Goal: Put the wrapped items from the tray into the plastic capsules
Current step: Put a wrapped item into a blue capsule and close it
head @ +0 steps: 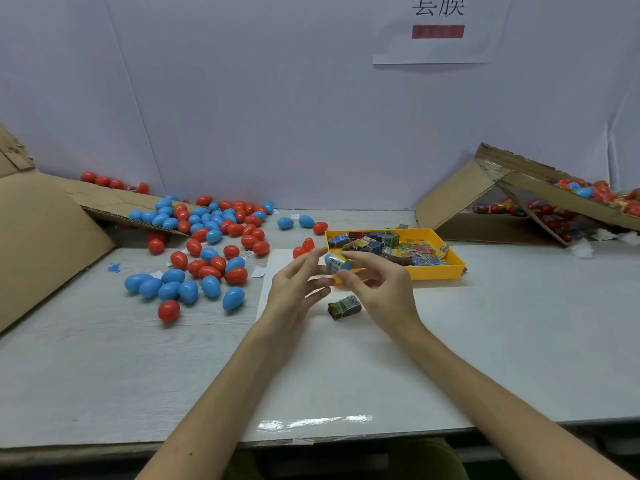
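Ok, near first: one wrapped item (344, 307) lies on the table (502, 341) just under the hands, probably staged for the next fill. Right hand (377, 289) pinches a blue capsule (336, 263) between thumb and fingertips. Left hand (298, 289), fingers loosely spread, touches its left end, likely seating the printed wrapper. Yellow tray (436, 274) just behind holds the remaining stock, within reach. Loose capsules (207, 237) are piled far left.

The capsules (188, 291) are smooth, glossy plastic; the tray (458, 264) is smooth plastic with a duller sheen. The wrapped items (408, 250) are covered in shiny printed film. The boxes (45, 237) are matt, rough corrugated cardboard, and the table (97, 362) is matt under a glossy clear sheet (311, 422).
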Demonstrator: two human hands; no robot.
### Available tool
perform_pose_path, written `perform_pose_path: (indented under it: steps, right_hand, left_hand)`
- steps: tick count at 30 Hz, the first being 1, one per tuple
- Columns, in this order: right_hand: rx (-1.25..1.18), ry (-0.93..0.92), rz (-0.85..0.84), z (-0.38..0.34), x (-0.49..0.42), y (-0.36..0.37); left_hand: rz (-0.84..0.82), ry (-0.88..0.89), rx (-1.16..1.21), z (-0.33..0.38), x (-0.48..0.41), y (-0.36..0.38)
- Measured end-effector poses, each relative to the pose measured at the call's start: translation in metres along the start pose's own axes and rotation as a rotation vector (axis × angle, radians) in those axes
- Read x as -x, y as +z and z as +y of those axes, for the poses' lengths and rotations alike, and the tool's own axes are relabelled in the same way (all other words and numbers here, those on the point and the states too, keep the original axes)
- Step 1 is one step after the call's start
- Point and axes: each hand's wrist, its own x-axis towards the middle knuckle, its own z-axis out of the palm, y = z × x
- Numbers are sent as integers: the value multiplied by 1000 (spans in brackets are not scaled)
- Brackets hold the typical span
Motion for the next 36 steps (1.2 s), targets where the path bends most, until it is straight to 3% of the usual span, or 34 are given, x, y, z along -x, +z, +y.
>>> perform_pose_path:
  steps: [2, 4, 8, 12, 14, 16, 18, 21, 24, 28, 32, 36]
  right_hand:
    - [-125, 124, 36, 2, -5, -4]
    - [-250, 235, 86, 4, -11, -12]
    - [-570, 443, 110, 7, -25, -33]
    - [-725, 744, 57, 6, -44, -46]
    - [-740, 844, 9, 3, -62, -57]
    - [-814, 804, 62, -5, -92, -78]
    - [-875, 678, 239, -16, -133, -108]
    - [-691, 659, 360, -25, -169, -131]
    - [-339, 675, 153, -16, -152, -108]
    - [4, 422, 3, 0, -93, -61]
    - [185, 94, -119, 6, -39, -28]
    - [289, 14, -214, 14, -18, -24]
  left_hand:
    - [56, -23, -46, 0, -2, -1]
    - [79, 22, -244, -3, -5, -2]
    - [-140, 184, -787, -12, -2, -3]
    - [-232, 311, -1131, -23, -2, -5]
    - [-241, 372, -1157, -26, -2, -6]
    - [-248, 394, -1142, -27, -3, -7]
    - [-244, 404, -1147, -27, -4, -8]
    - [-245, 393, -1137, -27, -4, -8]
    - [-266, 377, -1167, -24, -3, -8]
    - [-286, 365, -1182, -25, -3, -8]
    - [-248, 344, -1157, -25, -5, -11]
    - [-224, 324, -1123, -26, -7, -12]
